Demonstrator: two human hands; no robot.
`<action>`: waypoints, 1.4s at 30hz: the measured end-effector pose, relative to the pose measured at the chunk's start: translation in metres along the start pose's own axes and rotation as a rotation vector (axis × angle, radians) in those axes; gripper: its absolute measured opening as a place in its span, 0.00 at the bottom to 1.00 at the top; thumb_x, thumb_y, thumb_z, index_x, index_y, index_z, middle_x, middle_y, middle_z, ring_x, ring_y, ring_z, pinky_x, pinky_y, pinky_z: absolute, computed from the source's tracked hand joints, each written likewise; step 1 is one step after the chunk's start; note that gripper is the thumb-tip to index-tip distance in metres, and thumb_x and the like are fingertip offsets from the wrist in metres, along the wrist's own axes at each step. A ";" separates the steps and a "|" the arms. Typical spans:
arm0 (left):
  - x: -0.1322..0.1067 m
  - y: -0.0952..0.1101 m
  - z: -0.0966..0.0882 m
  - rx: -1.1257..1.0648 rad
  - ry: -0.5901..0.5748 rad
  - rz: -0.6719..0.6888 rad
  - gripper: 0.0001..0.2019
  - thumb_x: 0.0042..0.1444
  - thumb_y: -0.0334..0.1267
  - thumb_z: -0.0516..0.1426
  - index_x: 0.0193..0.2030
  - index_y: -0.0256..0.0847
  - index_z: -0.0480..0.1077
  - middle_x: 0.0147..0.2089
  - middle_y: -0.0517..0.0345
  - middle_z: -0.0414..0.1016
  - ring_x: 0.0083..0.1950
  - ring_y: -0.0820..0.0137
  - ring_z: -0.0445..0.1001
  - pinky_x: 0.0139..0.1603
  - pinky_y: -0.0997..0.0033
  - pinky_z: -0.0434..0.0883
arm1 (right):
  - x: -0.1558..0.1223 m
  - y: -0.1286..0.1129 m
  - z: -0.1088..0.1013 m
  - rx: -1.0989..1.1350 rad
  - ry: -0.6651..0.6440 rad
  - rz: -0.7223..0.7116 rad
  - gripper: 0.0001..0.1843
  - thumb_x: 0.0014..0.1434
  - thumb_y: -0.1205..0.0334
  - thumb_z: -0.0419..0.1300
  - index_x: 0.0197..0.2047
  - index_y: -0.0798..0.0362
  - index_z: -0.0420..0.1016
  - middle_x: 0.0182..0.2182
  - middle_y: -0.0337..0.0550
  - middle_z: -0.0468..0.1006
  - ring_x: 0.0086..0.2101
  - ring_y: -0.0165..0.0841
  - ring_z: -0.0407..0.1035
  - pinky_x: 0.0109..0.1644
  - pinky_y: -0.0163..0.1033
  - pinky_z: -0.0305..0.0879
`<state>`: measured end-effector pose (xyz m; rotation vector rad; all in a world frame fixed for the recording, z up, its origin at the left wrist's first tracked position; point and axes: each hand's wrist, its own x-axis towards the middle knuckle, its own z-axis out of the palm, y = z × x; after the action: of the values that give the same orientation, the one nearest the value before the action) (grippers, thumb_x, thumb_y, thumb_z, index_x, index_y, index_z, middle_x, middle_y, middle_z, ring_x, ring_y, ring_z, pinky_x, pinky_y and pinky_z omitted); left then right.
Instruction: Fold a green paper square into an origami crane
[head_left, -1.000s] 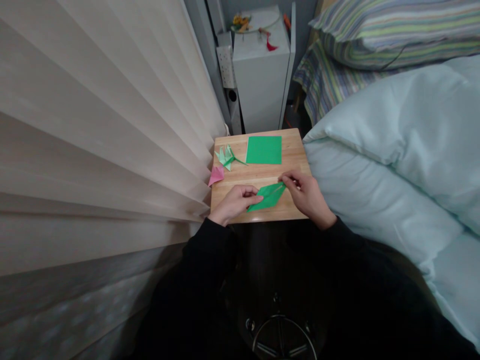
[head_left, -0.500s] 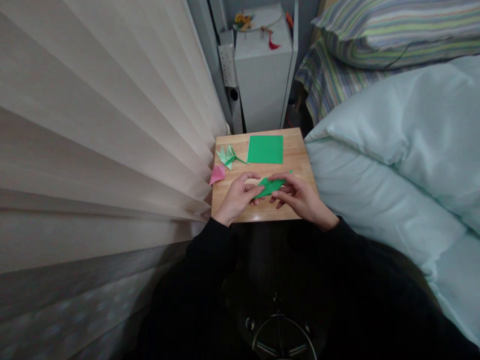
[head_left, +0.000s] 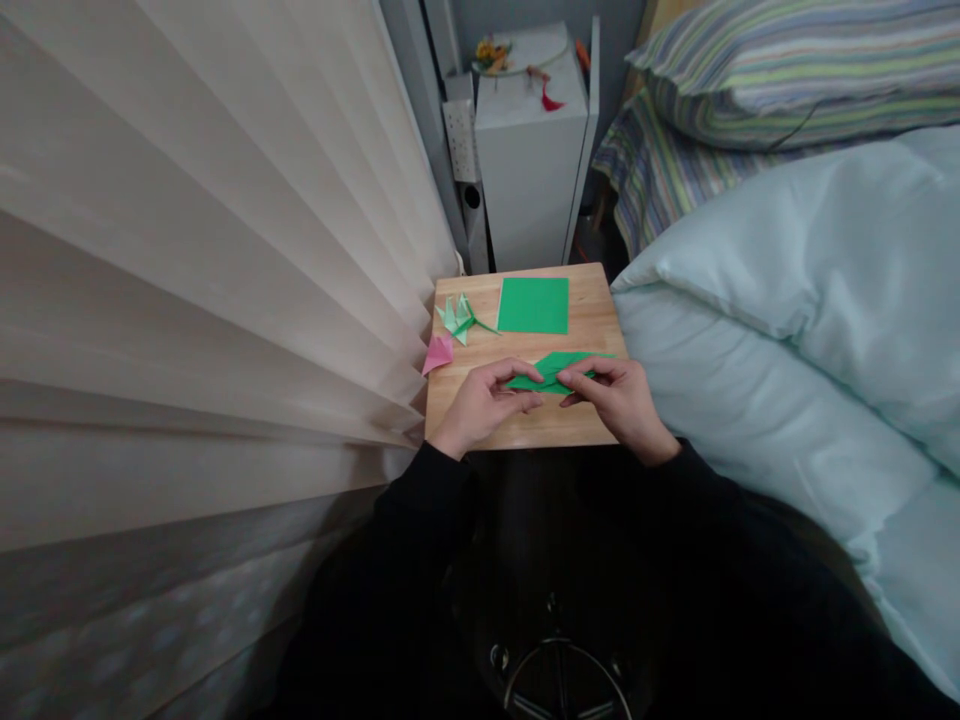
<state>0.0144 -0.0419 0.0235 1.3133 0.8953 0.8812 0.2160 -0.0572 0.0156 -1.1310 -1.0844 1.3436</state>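
A folded piece of green paper [head_left: 553, 368], long and pointed at its ends, is between my two hands above the front half of a small wooden table. My right hand [head_left: 619, 395] pinches its right part between thumb and fingers. Around the left end curls my left hand [head_left: 487, 400], its index finger against the paper and its thumb lower down. The undersides of the fingers are hidden. Behind the hands lies a flat green paper square [head_left: 533, 305]. To its left are a green origami figure with pointed ends [head_left: 459, 318] and a small pink folded paper [head_left: 439, 353].
The wooden table [head_left: 480, 435] has a pleated curtain [head_left: 322, 250] close along its left. A bed with a pale blue quilt [head_left: 787, 290] and striped pillow [head_left: 810, 70] borders the right. A white cabinet [head_left: 529, 180] stands behind, with a red tassel [head_left: 551, 100] on top.
The folded green paper has turned flatter to my view, with its long tip now pointing right. My left thumb has come off its top face. The view has tilted slightly.
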 end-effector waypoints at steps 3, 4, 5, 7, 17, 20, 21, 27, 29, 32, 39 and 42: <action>0.000 -0.001 0.005 0.022 0.096 0.035 0.10 0.50 0.39 0.70 0.36 0.39 0.78 0.36 0.57 0.79 0.32 0.72 0.78 0.40 0.70 0.77 | -0.001 0.001 0.003 -0.005 0.046 0.002 0.19 0.45 0.45 0.78 0.26 0.51 0.81 0.25 0.39 0.80 0.24 0.32 0.76 0.29 0.40 0.79; 0.000 -0.001 0.007 0.026 0.125 0.039 0.09 0.51 0.39 0.69 0.35 0.38 0.78 0.34 0.57 0.79 0.32 0.72 0.79 0.39 0.70 0.77 | -0.001 0.002 0.004 0.005 0.055 0.005 0.19 0.45 0.45 0.78 0.27 0.51 0.81 0.24 0.38 0.80 0.24 0.33 0.77 0.28 0.39 0.78; -0.001 -0.001 0.008 0.027 0.149 0.041 0.07 0.52 0.39 0.69 0.34 0.38 0.78 0.32 0.57 0.79 0.32 0.71 0.79 0.39 0.70 0.77 | -0.002 0.003 0.005 0.019 0.062 0.007 0.20 0.45 0.46 0.78 0.27 0.51 0.80 0.24 0.38 0.79 0.23 0.33 0.77 0.28 0.38 0.78; -0.001 0.001 0.009 0.040 0.184 0.046 0.06 0.54 0.39 0.67 0.33 0.38 0.78 0.30 0.57 0.78 0.31 0.71 0.79 0.38 0.69 0.77 | -0.003 0.005 0.008 0.051 0.074 0.009 0.21 0.45 0.46 0.79 0.27 0.51 0.77 0.23 0.37 0.79 0.24 0.33 0.78 0.28 0.39 0.78; -0.002 0.000 0.011 0.124 0.253 0.097 0.11 0.49 0.41 0.71 0.35 0.39 0.78 0.36 0.57 0.80 0.33 0.71 0.79 0.37 0.70 0.78 | -0.005 0.006 0.015 0.081 0.082 0.025 0.24 0.45 0.43 0.78 0.25 0.50 0.73 0.22 0.39 0.80 0.25 0.34 0.78 0.34 0.43 0.80; -0.001 0.002 0.012 0.086 0.264 0.083 0.11 0.51 0.43 0.71 0.32 0.39 0.78 0.33 0.56 0.80 0.31 0.70 0.80 0.35 0.70 0.78 | -0.006 0.004 0.018 0.070 0.072 0.019 0.23 0.47 0.43 0.77 0.24 0.50 0.72 0.23 0.38 0.79 0.26 0.34 0.78 0.35 0.44 0.80; -0.001 0.002 0.012 0.071 0.270 0.079 0.12 0.51 0.44 0.71 0.32 0.39 0.78 0.32 0.56 0.80 0.30 0.70 0.80 0.34 0.70 0.78 | -0.007 0.003 0.018 0.077 0.065 0.018 0.23 0.47 0.44 0.77 0.24 0.50 0.73 0.23 0.38 0.79 0.26 0.34 0.78 0.36 0.43 0.80; 0.001 -0.002 0.007 0.017 0.298 0.042 0.16 0.47 0.49 0.73 0.31 0.38 0.78 0.31 0.56 0.80 0.29 0.69 0.81 0.33 0.70 0.78 | -0.008 0.002 0.018 0.099 0.087 -0.009 0.22 0.45 0.46 0.78 0.26 0.50 0.74 0.23 0.36 0.77 0.25 0.34 0.77 0.34 0.44 0.80; 0.001 -0.002 0.007 0.006 0.303 0.027 0.17 0.46 0.49 0.73 0.30 0.38 0.77 0.29 0.57 0.79 0.29 0.68 0.81 0.32 0.70 0.77 | -0.008 0.004 0.017 0.073 0.096 -0.026 0.21 0.46 0.46 0.78 0.26 0.50 0.74 0.23 0.37 0.78 0.25 0.34 0.77 0.34 0.43 0.79; 0.001 -0.002 0.007 0.007 0.305 0.023 0.18 0.46 0.48 0.73 0.29 0.38 0.75 0.27 0.58 0.78 0.28 0.67 0.82 0.30 0.71 0.77 | -0.009 0.006 0.016 0.036 0.098 -0.055 0.19 0.49 0.48 0.77 0.26 0.50 0.75 0.23 0.39 0.80 0.26 0.35 0.78 0.33 0.42 0.76; 0.001 -0.002 0.006 0.002 0.277 0.034 0.19 0.47 0.48 0.73 0.29 0.38 0.72 0.26 0.61 0.77 0.28 0.68 0.82 0.29 0.73 0.78 | -0.009 0.007 0.015 0.009 0.097 -0.111 0.17 0.50 0.51 0.77 0.25 0.50 0.76 0.24 0.39 0.82 0.26 0.33 0.76 0.33 0.39 0.72; 0.002 -0.001 0.006 -0.007 0.272 0.035 0.20 0.47 0.47 0.73 0.29 0.38 0.70 0.26 0.62 0.76 0.28 0.68 0.83 0.29 0.74 0.78 | -0.009 0.009 0.015 0.019 0.101 -0.126 0.17 0.50 0.52 0.77 0.25 0.51 0.76 0.24 0.39 0.82 0.26 0.32 0.76 0.33 0.39 0.72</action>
<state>0.0207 -0.0427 0.0223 1.2236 1.0805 1.1075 0.2002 -0.0669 0.0096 -1.0868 -1.0496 1.1840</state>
